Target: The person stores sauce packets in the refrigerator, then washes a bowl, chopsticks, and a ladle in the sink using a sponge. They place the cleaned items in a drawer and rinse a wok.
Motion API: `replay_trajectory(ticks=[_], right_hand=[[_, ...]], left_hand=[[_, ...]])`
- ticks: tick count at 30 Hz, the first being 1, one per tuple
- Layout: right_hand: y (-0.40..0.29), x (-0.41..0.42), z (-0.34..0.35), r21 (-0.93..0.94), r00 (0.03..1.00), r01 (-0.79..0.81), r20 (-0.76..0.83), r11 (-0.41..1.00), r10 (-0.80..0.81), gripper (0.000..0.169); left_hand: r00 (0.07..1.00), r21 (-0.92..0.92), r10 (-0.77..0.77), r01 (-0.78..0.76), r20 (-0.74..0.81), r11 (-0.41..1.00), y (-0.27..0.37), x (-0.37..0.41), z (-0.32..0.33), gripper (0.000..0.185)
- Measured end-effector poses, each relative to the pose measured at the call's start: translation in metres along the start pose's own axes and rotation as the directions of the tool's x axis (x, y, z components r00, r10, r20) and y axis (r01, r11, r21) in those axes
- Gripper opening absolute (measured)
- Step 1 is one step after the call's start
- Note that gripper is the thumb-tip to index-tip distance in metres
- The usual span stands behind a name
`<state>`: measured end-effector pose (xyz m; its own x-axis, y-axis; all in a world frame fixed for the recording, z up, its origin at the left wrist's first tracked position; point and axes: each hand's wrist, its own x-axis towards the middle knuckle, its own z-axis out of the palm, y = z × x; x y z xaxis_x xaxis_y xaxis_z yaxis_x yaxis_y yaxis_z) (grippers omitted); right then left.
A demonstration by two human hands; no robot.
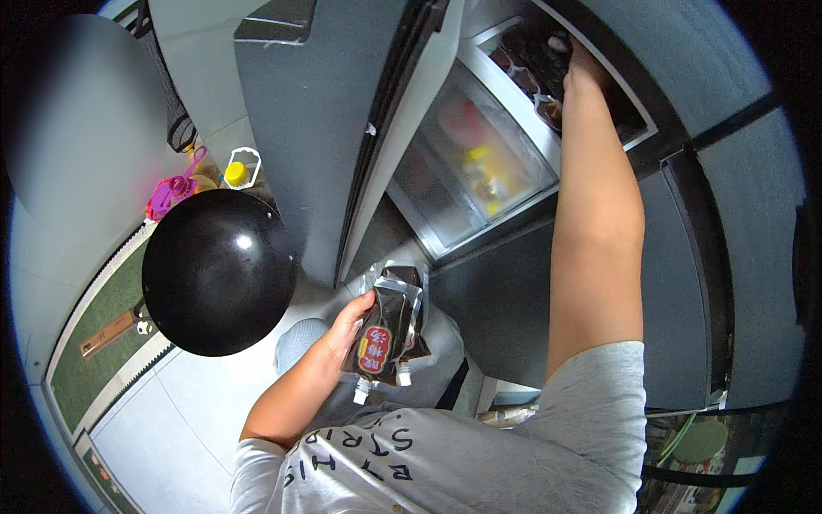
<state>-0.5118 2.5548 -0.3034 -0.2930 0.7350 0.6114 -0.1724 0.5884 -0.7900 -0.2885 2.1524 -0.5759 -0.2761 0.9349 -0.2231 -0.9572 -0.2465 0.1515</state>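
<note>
My left hand grips dark spouted pouches by their edge, at least two stacked over my lap. They are clear plastic filled with dark liquid, with white caps pointing down towards me and a red label bearing writing. My right arm stretches into a refrigerator's upper drawer, which has a pale rim. Only the back part of my right hand shows; its fingers are lost in the dark beside similar dark pouches. Below sits a frosted clear drawer with blurred yellow and red packages.
The grey refrigerator door stands open to the left of the drawers. A black wok with a wooden handle is over a green mat. Behind it are a yellow-capped bottle and a purple plastic item.
</note>
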Motion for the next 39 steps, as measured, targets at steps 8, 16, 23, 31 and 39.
replay_trajectory(ticks=[8, 16, 23, 31, 39], right_hand=[[0.032, 0.004, 0.003, -0.846, 0.882, 0.462, 0.408, 0.264, -0.235, 0.083], [0.041, 0.043, 0.010, -0.798, 0.955, 0.258, 0.296, 0.545, -0.019, 0.078], [-0.045, -0.156, -0.037, -0.423, 0.665, 0.742, 0.567, 0.521, -0.487, 0.046], [-0.070, -0.375, -0.185, -0.484, 0.273, 0.205, 0.863, 0.850, 0.425, 0.112], [-0.046, -0.359, -0.194, -0.045, 0.245, -0.891, 0.791, 0.452, 0.561, 0.079]], left_hand=[[1.000, -0.036, -0.012, 0.011, -0.022, 0.999, 0.000, -0.007, 0.010, 0.067], [1.000, -0.104, -0.003, 0.000, -0.029, 0.995, -0.003, -0.005, 0.008, 0.066], [0.998, -0.177, 0.036, -0.027, 0.044, 0.984, 0.000, 0.005, 0.006, 0.066], [0.949, -0.023, 0.299, -0.303, -0.101, 0.953, -0.004, 0.039, 0.034, 0.053], [0.898, -0.056, 0.439, -0.440, -0.038, 0.896, -0.005, 0.047, 0.050, 0.073]])
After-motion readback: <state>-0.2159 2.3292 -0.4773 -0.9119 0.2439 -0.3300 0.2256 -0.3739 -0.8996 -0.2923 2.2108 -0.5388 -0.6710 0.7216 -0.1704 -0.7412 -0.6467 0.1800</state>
